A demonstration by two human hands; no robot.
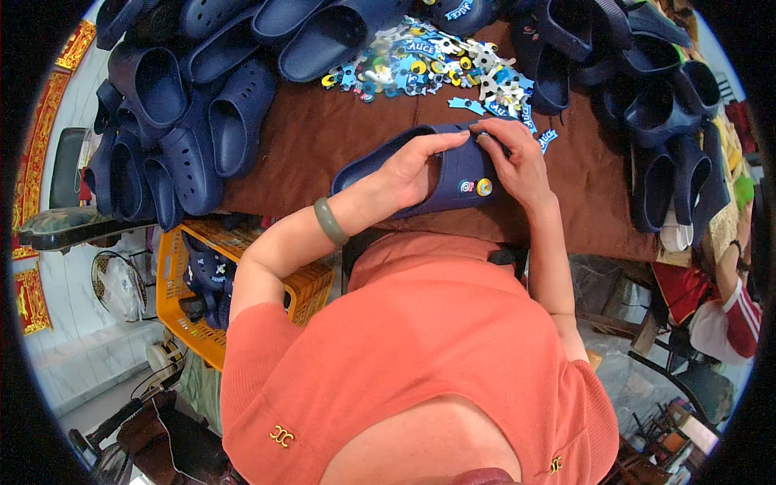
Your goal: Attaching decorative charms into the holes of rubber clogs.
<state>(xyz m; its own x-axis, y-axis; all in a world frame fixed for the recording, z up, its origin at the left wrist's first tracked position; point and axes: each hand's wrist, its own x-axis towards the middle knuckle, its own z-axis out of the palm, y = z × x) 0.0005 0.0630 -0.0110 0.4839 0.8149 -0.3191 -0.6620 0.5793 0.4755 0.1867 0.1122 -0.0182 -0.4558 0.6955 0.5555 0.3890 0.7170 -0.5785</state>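
1. A navy clog (461,166) is held between the two hands, above the near part of a brown cloth (299,137); its open heel end lies to the left of the left hand, its closed front under and beside the right hand.
2. The clog is gripped by the left hand (408,171), the thumb being stretched along the upper; the other fingers are mostly hidden within the opening. A green bangle (330,222) is worn on that wrist.
3. The right hand (517,158) is bent over the far side of the upper, with its fingertips set on it; whether something small is pinched there cannot be told.
4. Below the right fingertips, a round yellow charm (484,187) and a smaller multicoloured charm (466,187) are seated side by side on the clog.
5. Beyond both hands, a heap of loose charms (416,61) is spread.
6. Navy clogs (162,89) are piled to the left of the left hand, and more are stacked to the right of the right hand.
7. Left of the left forearm, an orange crate (168,279) is filled with clogs.
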